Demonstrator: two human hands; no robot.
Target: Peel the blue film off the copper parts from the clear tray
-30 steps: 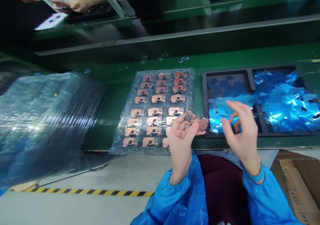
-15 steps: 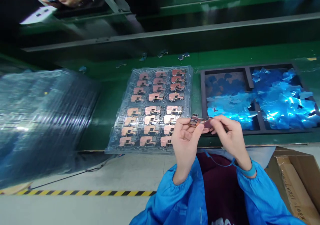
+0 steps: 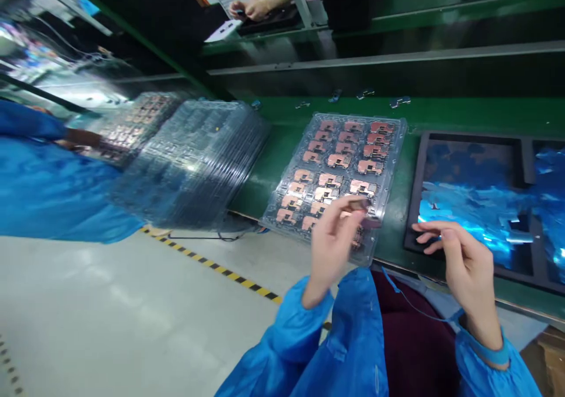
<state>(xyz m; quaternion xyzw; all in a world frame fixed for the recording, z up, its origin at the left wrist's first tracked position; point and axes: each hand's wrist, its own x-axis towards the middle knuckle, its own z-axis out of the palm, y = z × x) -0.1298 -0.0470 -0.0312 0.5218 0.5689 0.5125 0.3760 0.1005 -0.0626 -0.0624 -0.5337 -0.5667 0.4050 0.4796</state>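
My left hand (image 3: 333, 238) is pinched on a small copper-coloured part (image 3: 362, 206), held over the near right corner of a clear plastic tray (image 3: 394, 150). That tray holds several rows of the same copper parts. My right hand (image 3: 459, 257) hangs to the right with fingers loosely apart, and I see nothing in it. It hovers at the near left edge of a black compartment tray (image 3: 420, 167) filled with shiny blue film scraps (image 3: 472, 212).
A tall stack of clear trays (image 3: 189, 156) stands on the green bench to the left. A co-worker's blue sleeve (image 3: 48, 173) fills the left edge. Another person's hands (image 3: 249, 10) work at a far bench. Yellow-black floor tape (image 3: 212, 264) runs below the bench edge.
My right hand has let go of the part and drawn off to the right. My left hand keeps the part. The view has swung left, showing the co-worker and more trays.
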